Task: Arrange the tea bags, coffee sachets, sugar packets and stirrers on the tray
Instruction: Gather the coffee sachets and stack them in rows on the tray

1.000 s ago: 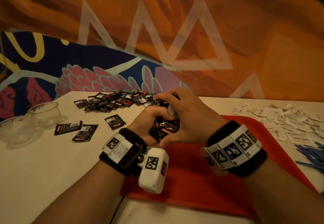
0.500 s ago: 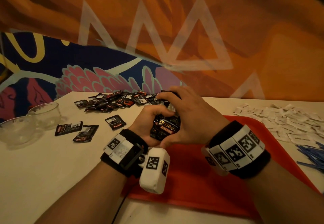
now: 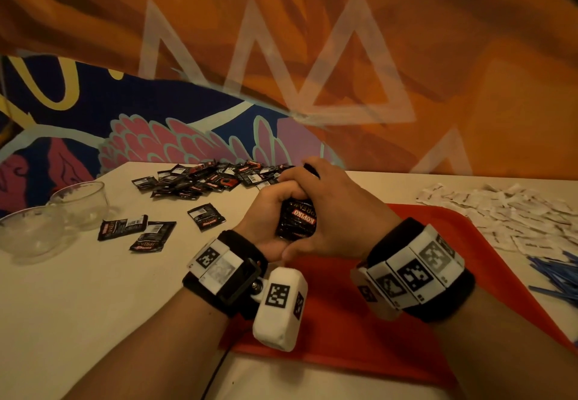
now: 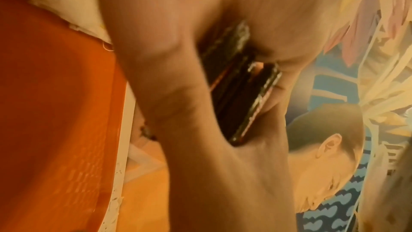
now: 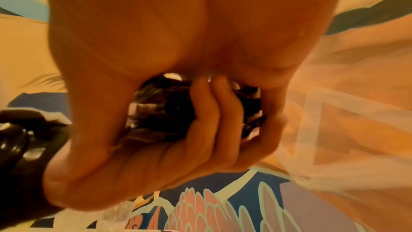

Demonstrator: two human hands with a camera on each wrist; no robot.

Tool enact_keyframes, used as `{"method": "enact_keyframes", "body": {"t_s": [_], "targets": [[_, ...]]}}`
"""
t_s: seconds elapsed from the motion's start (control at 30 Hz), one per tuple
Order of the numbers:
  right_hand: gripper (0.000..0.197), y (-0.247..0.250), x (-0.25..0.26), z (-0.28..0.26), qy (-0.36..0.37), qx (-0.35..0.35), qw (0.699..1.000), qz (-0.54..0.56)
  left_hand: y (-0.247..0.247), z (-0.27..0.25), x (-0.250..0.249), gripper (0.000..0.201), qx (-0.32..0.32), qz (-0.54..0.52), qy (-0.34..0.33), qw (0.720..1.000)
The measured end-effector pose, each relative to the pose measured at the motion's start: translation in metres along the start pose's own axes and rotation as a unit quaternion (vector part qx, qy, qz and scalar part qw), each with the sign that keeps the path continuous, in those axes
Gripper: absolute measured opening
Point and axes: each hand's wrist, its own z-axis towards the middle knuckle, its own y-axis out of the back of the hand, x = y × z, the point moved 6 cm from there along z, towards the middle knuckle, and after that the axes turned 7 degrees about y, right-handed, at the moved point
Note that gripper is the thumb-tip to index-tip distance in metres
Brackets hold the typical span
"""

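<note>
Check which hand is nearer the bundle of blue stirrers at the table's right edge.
Right. The right hand grips the stack of black coffee sachets above the red tray, on the blue stirrers' side; the left hand, on that stack too, sits farther away.

Tray [image 3: 516, 262] centre-right on worktop [image 3: 78, 321]; coffee sachets [image 3: 203, 177] behind-left, glass bowls [image 3: 34, 230] far left, sugar packets [image 3: 513, 212] and stirrers [image 3: 560, 277] right.

You had bare red tray [image 3: 359, 331] below your wrists to pass over, while sugar packets [image 3: 513, 215] and blue stirrers [image 3: 560, 274] crowded its right edge, perhaps overlapping it, and coffee sachets [image 3: 203, 177] and glass bowls [image 3: 56, 215] blocked the left.
</note>
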Motion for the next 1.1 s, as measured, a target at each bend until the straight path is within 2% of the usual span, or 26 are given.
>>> {"method": "enact_keyframes", "body": {"t_s": [0.1, 0.17, 0.37, 0.5, 0.67, 0.83, 0.97, 1.03, 1.1], "targets": [[0.091, -0.001, -0.001, 0.001, 0.034, -0.020, 0.998, 0.041, 0.003, -0.001, 0.001, 0.026, 0.021, -0.013, 0.011, 1.000], [0.087, 0.001, -0.004, 0.000, 0.042, -0.024, 0.998, 0.049, 0.004, 0.001, 0.002, 0.030, 0.026, -0.018, 0.006, 0.999], [0.088, 0.004, -0.007, 0.000, 0.065, -0.056, 0.993, 0.075, 0.008, 0.001, 0.001, 0.027, 0.035, -0.025, -0.010, 0.999], [0.090, 0.009, -0.013, 0.002, 0.078, -0.101, 0.988, 0.084, 0.006, -0.003, -0.006, 0.039, 0.047, -0.068, -0.015, 0.996], [0.087, 0.012, -0.021, 0.000, 0.067, -0.115, 0.986, 0.103, 0.010, 0.002, -0.003, 0.046, 0.028, -0.051, 0.006, 0.998], [0.084, 0.017, -0.026, 0.000, 0.062, -0.124, 0.986, 0.097, 0.007, 0.002, -0.001, 0.048, 0.053, -0.028, 0.012, 0.998], [0.089, 0.020, -0.024, -0.003, 0.071, -0.120, 0.986, 0.094, 0.008, 0.004, -0.002, 0.062, 0.067, 0.000, -0.001, 0.998], [0.086, 0.021, -0.022, -0.003, 0.070, -0.127, 0.985, 0.095, 0.010, 0.004, -0.003, 0.069, 0.061, 0.007, -0.001, 0.998], [0.084, 0.020, -0.019, -0.003, 0.074, -0.126, 0.985, 0.094, 0.009, 0.005, -0.001, 0.055, 0.061, -0.004, 0.006, 0.998]]}}
